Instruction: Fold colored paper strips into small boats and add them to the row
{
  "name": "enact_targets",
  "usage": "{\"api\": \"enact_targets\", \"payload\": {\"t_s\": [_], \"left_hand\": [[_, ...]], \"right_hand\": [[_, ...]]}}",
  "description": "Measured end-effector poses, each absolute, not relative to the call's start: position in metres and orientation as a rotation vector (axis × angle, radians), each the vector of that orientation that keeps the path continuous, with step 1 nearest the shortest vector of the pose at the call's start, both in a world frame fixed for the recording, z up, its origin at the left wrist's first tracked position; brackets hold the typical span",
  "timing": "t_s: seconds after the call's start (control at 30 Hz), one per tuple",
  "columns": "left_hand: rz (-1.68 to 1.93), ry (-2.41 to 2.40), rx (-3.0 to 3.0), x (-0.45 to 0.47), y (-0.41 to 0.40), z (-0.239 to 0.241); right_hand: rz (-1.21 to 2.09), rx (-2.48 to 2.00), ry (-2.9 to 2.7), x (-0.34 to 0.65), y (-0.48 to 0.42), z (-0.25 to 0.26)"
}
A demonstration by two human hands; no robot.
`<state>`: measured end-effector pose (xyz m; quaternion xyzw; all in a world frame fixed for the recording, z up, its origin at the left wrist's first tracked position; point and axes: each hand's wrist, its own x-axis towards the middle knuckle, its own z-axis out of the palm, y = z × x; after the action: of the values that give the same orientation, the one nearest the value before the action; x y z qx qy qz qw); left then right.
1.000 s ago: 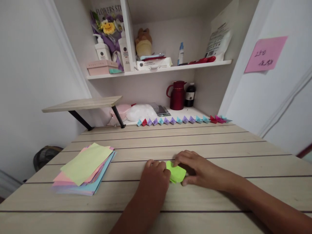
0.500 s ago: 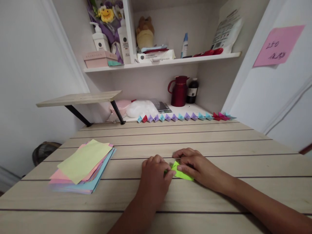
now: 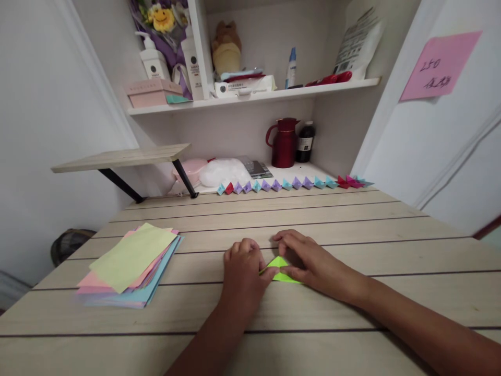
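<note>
Head view: I see left hand (image 3: 243, 269) and right hand (image 3: 309, 259) pinching green paper (image 3: 285, 278), thumbs close, likely steadying its fold; folded shapes (image 3: 297, 183) line back edge of bench (image 3: 332, 344).

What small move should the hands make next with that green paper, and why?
Perhaps press the folds flat: the green paper shows a pointed top, and the left hand and right hand both have thumbs resting on it.

Since a second ago, the bright lime-green paper sheet (image 3: 279, 262) has gone from a loose, many-sided shape to a low triangle (peak pointing away from the person); the left bare hand (image 3: 241, 274) and right bare hand (image 3: 313, 261) have brought their thumb tips together over it.
</note>
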<state>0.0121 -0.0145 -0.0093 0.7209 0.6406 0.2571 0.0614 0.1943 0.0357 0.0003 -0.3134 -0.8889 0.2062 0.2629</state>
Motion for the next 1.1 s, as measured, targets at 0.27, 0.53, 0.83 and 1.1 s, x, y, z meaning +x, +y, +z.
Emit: {"api": "enact_targets", "payload": {"t_s": [0.27,0.53,0.83,1.1], "left_hand": [[0.674,1.987,2.262,0.017,-0.014,-0.007],[0.846,2.132,2.179,-0.013,-0.009,-0.008],[0.637,1.624,2.665,0.007,-0.046,0.012],[0.266,1.697,2.404,0.014,-0.079,0.0]], "right_hand": [[0.561,-0.705,-2.501,0.194,0.032,0.001],[0.547,-0.757,-2.541,0.197,0.04,0.0],[0.484,-0.677,-2.563,0.197,0.048,-0.009],[0.507,-0.698,-2.547,0.202,0.032,-0.009]]}}
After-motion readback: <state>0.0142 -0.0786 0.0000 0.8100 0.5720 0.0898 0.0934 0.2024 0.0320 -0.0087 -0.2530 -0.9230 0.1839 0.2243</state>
